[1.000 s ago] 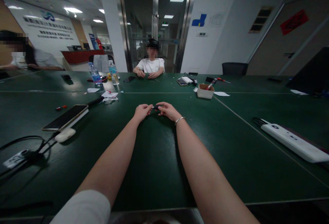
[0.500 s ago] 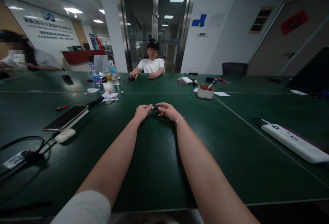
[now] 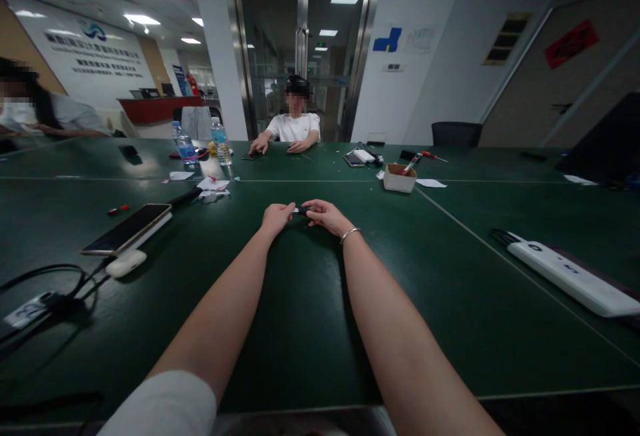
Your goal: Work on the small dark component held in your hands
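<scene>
Both hands meet above the green table [image 3: 310, 329], around a small black stick with a silver end [image 3: 303, 210] that resembles a USB stick. The fingertips of my left hand [image 3: 277, 220] pinch its silver end. Opposite, my right hand [image 3: 329, 217], with a silver bangle [image 3: 351, 235] at the wrist, grips the black part between thumb and fingers. Parts of the stick are hidden by the fingers.
Left of my arms lie a phone [image 3: 127, 229], a white case [image 3: 127, 263] and black cables [image 3: 75, 303]. A power strip [image 3: 570, 273] is at right. Farther back are a small box [image 3: 399, 180], bottles [image 3: 220, 141] and a seated person [image 3: 296, 126].
My hands stay in nearly the same place, both still on the stick. At the far left, a seated person has shifted slightly to the left.
</scene>
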`<state>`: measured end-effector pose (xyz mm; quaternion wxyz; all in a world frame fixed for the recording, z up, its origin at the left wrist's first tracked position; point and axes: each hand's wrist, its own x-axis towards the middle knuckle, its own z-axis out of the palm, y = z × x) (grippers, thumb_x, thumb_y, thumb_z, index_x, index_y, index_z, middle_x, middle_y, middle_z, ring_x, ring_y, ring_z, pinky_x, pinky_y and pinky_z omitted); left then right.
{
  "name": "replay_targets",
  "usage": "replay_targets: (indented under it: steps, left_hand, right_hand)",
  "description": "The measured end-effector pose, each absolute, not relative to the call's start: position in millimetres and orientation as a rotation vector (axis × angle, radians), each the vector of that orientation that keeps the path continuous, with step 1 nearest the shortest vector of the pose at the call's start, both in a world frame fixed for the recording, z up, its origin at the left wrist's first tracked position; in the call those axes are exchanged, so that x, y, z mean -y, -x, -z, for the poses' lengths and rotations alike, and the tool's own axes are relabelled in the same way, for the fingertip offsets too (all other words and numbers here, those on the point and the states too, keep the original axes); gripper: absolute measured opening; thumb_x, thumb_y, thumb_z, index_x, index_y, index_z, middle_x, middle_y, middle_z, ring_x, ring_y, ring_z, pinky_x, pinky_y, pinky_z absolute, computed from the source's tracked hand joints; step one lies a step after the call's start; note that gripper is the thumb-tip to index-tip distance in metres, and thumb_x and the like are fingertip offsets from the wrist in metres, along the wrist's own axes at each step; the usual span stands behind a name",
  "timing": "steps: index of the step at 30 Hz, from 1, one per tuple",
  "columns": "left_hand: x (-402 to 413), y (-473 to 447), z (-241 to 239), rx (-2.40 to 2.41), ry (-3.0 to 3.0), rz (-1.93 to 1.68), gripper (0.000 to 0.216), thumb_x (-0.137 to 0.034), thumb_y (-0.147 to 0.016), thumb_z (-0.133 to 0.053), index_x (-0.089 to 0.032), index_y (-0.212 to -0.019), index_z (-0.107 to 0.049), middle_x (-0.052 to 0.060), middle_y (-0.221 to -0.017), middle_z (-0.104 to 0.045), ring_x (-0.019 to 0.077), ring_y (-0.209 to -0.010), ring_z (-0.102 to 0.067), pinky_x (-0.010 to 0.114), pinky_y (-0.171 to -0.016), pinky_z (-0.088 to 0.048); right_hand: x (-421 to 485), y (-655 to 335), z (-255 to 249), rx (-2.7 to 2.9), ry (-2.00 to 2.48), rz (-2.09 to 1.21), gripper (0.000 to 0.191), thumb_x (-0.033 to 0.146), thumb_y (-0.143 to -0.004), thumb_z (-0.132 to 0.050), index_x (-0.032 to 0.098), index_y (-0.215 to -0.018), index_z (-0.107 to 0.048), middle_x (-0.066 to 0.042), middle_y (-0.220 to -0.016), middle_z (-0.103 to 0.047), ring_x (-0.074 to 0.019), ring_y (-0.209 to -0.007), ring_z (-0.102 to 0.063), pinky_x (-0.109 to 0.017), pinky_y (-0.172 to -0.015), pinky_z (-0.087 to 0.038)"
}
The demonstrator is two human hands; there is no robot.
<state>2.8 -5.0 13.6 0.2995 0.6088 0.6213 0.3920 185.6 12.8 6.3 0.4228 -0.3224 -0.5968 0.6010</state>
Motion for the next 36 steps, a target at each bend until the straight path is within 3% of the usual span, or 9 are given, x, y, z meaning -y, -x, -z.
replay_targets:
  steps: [5, 14, 19, 23, 27, 36]
  left_hand:
    - [3, -3, -10, -1.541, -1.578, -1.087, 0.042, -0.051, -0.079, -0.05, -0.017, -0.054, -0.056, -0.003, -0.044, -0.046, 0.0098, -0.043, -0.042, 0.023, -0.046, -0.031]
    - [4, -7, -9, -1.245, -1.494, -1.19, 0.025, -0.035, -0.071, -0.068, -0.016, -0.084, -0.061, 0.0, -0.068, -0.059, 0.0103, -0.06, -0.055, 0.019, -0.05, -0.041]
    - [4, -9, -9, -1.255, -1.396, -1.213, 0.025, -0.038, -0.082, -0.055, -0.016, -0.093, -0.06, 0.003, -0.071, -0.063, 0.0113, -0.062, -0.059, 0.02, -0.051, -0.044]
    - [3, -9, -7, -1.235, -1.428, -1.289, 0.027, -0.028, -0.076, -0.064, -0.017, -0.1, -0.059, 0.004, -0.081, -0.065, 0.0124, -0.069, -0.062, 0.021, -0.055, -0.046]
    - [-2, -7, -3, -1.25, -1.409, -1.248, 0.023, -0.035, -0.082, -0.057, -0.016, -0.094, -0.059, 0.003, -0.069, -0.062, 0.0112, -0.056, -0.058, 0.022, -0.05, -0.045]
    - [0, -7, -4, -1.226, -1.456, -1.282, 0.021, -0.031, -0.077, -0.063, -0.015, -0.091, -0.061, 0.003, -0.076, -0.064, 0.0102, -0.064, -0.06, 0.02, -0.056, -0.046]
  right_hand:
    - [-13, -185, -7, 1.463, 0.805, -1.53, 0.024, 0.013, -0.075, -0.068, 0.016, -0.099, -0.065, 0.002, -0.071, -0.065, -0.0026, -0.046, -0.046, -0.02, -0.055, -0.056]
    - [-11, -184, -11, 1.275, 0.886, -1.58, 0.008, 0.016, -0.086, -0.058, 0.012, -0.092, -0.062, 0.0, -0.059, -0.062, -0.0048, -0.042, -0.047, -0.024, -0.055, -0.057]
    - [-11, -182, -11, 1.277, 0.893, -1.58, 0.008, 0.014, -0.086, -0.058, 0.012, -0.094, -0.062, 0.0, -0.059, -0.063, -0.0048, -0.043, -0.048, -0.023, -0.055, -0.057]
    - [-10, -182, -12, 1.29, 0.889, -1.576, 0.008, 0.015, -0.086, -0.058, 0.013, -0.093, -0.062, 0.0, -0.059, -0.063, -0.0047, -0.043, -0.048, -0.023, -0.055, -0.057]
    - [-9, -183, -13, 1.302, 0.903, -1.576, 0.01, 0.012, -0.086, -0.057, 0.013, -0.094, -0.062, 0.0, -0.059, -0.063, -0.0046, -0.043, -0.049, -0.022, -0.055, -0.057]
    - [-10, -184, -11, 1.318, 0.888, -1.574, 0.012, 0.013, -0.084, -0.06, 0.013, -0.095, -0.062, 0.0, -0.063, -0.064, -0.0047, -0.046, -0.051, -0.022, -0.057, -0.058]
